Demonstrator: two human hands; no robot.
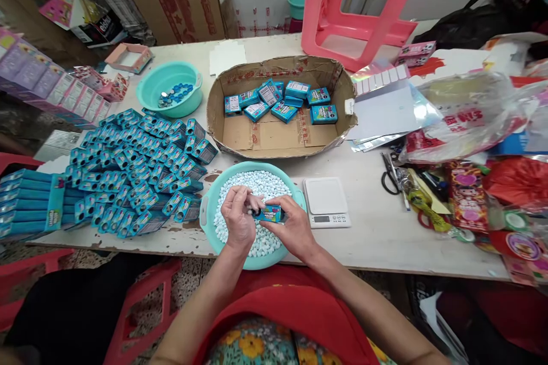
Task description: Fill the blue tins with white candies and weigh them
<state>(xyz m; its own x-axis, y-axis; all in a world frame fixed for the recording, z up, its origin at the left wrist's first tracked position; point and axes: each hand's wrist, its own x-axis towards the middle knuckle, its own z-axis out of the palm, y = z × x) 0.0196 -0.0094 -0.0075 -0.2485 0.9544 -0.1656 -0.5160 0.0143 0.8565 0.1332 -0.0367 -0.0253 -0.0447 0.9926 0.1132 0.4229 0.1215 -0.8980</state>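
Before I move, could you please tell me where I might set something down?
The table is bare between the scale and scissors, with another patch between scale and carton. Crowded: left under the blue boxes, right around the plastic bag.

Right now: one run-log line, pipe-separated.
right hand: holds blue box | left hand: at box's end, grip unclear | below: teal basin, pale pieces inside | right of basin: white scale
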